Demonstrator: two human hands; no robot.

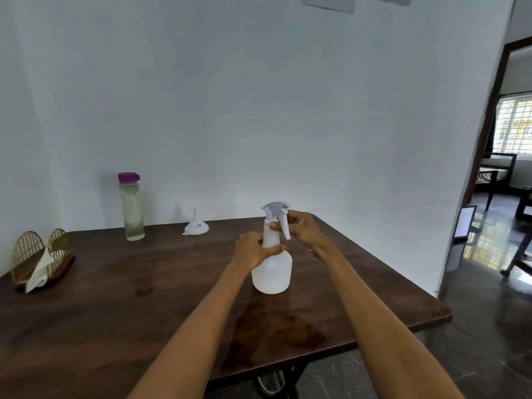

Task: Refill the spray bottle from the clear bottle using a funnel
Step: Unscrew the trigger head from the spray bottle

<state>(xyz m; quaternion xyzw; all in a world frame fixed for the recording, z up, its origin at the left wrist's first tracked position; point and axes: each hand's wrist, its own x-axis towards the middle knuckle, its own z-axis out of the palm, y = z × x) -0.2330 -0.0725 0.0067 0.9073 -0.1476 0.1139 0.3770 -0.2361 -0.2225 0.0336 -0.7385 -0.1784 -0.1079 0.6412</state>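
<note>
A white spray bottle [272, 272] stands upright on the dark wooden table [115, 312], right of centre. My left hand [253, 250] grips its shoulder and neck. My right hand [300, 227] holds the neck just under the grey and white trigger head [275, 208], fingers curled round it. The clear bottle [131, 208] with a purple cap stands at the back left, holding pale liquid. A small white funnel [195, 226] lies upside down, spout up, between the two bottles near the wall.
A gold wire napkin holder [39, 254] with a white napkin sits at the table's left edge. A wall runs behind the table. The table's right edge drops to a dark floor, with a doorway [506, 168] and furniture beyond.
</note>
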